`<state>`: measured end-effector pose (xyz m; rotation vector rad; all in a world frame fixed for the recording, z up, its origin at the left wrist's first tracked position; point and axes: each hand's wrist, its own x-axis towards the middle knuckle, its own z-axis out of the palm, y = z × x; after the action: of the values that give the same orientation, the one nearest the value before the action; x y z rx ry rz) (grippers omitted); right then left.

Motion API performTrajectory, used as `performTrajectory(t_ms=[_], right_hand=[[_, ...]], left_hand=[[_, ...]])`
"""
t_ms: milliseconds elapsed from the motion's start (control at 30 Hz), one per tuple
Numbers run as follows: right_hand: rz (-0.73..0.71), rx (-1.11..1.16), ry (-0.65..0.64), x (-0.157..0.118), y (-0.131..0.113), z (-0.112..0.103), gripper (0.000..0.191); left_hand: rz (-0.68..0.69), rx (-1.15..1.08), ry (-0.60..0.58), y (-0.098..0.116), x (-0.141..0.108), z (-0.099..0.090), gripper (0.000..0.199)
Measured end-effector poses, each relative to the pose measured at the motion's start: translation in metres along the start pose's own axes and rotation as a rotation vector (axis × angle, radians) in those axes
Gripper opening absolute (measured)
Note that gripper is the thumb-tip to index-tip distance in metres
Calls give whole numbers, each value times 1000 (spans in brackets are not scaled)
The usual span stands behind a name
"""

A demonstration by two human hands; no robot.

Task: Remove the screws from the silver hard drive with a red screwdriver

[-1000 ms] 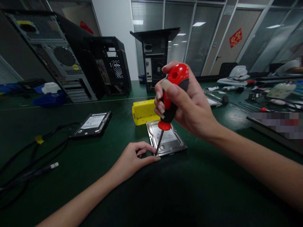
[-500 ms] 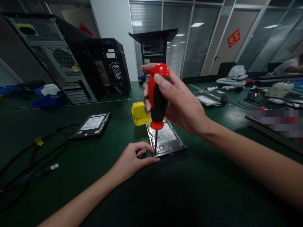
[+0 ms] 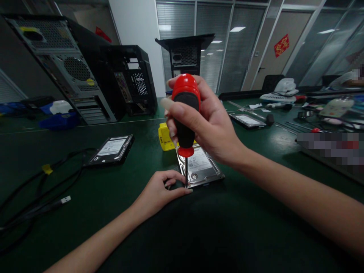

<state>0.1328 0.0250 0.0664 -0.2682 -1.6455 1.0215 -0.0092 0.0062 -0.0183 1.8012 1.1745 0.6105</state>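
Note:
My right hand is wrapped round the red and black handle of a screwdriver, held upright with its shaft pointing down. The tip meets the near left corner of a silver hard drive lying flat, label up, on the green table. My left hand rests on the table with thumb and index finger closed on that same corner, either side of the tip. Any screw under the tip is too small to make out. Partly behind the screwdriver and drive sits a yellow plastic bin.
A second hard drive lies left, beside black cables; a third drive lies back right. Computer cases stand along the back left. Tools and a blurred box are at right. A person's sleeve shows far right.
My right hand has turned the screwdriver handle, the thumb swinging across to the left. The shaft stands straighter. My left hand and the hard drive have stayed in place.

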Motion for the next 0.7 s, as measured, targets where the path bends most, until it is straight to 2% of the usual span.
performTrajectory(t_ms=[200, 467, 567, 700], right_hand=[[-32, -15, 39, -1, -1, 5, 37], [16, -82, 41, -1, -5, 2, 39], [21, -92, 33, -1, -6, 0, 42], [-27, -68, 12, 1, -2, -2, 42]], left_hand=[[-40, -29, -3, -1, 0, 1, 19], [-73, -38, -81, -6, 4, -5, 31], [-101, -55, -110, -3, 6, -7, 30], [-135, -79, -85, -1, 6, -5, 24]])
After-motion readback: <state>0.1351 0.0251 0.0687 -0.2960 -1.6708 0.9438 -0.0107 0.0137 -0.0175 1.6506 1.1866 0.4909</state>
